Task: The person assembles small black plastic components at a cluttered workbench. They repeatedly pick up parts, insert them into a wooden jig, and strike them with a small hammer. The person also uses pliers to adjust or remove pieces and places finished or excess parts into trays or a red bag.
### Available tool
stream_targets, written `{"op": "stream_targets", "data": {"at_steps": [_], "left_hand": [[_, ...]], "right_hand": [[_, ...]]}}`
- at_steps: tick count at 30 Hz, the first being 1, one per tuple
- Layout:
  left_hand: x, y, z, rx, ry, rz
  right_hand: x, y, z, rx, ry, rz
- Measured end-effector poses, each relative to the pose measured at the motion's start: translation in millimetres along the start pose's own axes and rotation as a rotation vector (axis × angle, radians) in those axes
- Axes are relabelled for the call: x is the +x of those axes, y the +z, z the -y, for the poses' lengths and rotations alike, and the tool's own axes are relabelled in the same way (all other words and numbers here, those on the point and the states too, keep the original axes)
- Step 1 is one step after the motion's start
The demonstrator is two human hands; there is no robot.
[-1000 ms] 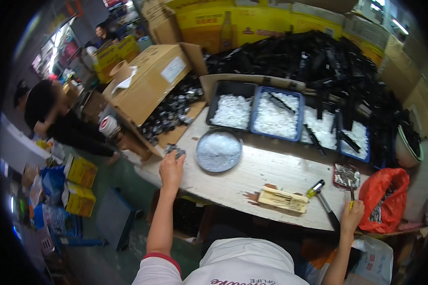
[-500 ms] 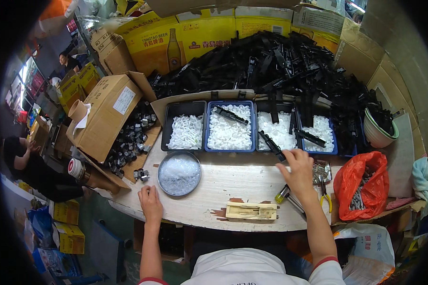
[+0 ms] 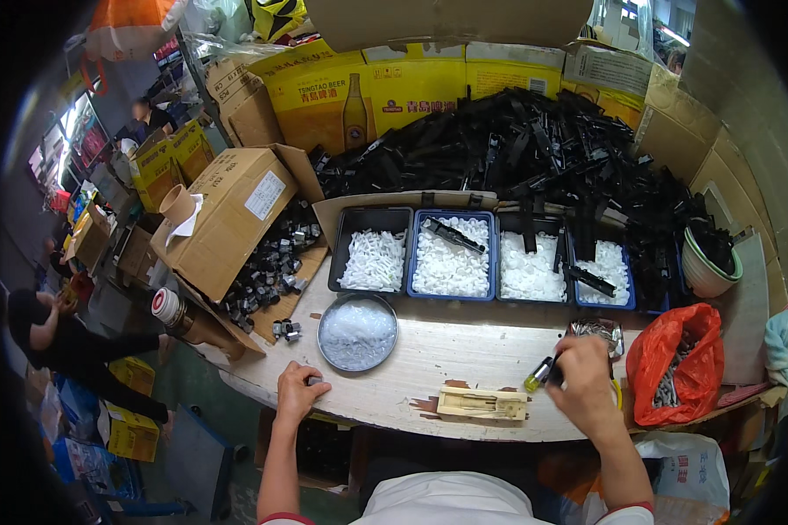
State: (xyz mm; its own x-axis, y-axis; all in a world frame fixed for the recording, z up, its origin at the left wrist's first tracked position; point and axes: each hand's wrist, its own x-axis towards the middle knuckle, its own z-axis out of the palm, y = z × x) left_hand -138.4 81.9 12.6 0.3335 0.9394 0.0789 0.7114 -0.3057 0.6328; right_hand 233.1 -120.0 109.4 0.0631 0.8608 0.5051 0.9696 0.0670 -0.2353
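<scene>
At the table's front left, my left hand is closed, with a small dark piece at its fingertips. My right hand is closed around a black plastic part, mostly hidden by the fingers. Just beside that part shows the yellow-green end of a tool. A pale yellow block fixture with a slot along it lies between my hands. The round metal tray of small clear pieces stands beyond my left hand. Small metal parts fill a container past my right hand.
Black and blue bins of white plastic pieces stand in a row, backed by a heap of black parts. Left are a cardboard box and black-silver pieces; right, a red bag of grey pieces. A person stands far left.
The black part at the third bin's front edge was taken; my right hand has drawn back nearer with it. My left hand's fingers have curled around a small piece. The whole view has shifted.
</scene>
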Motion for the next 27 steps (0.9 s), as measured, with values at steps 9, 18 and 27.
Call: {"op": "stream_targets", "data": {"at_steps": [9,18,27], "left_hand": [[-28.4,-1.7,-7.5,-0.974,-0.335,0.006],[-33.9,40.8,-88.4,-1.208,-0.355,0.407],[-21.7,65.7,-118.6,-1.087,-0.24,0.579]], "right_hand": [[-57.3,76.5,36.6,0.023,-0.165,0.336],[-43.3,106.5,79.2,-0.105,-0.155,0.385],[-46.0,106.0,66.5,-0.061,-0.123,0.4]]}}
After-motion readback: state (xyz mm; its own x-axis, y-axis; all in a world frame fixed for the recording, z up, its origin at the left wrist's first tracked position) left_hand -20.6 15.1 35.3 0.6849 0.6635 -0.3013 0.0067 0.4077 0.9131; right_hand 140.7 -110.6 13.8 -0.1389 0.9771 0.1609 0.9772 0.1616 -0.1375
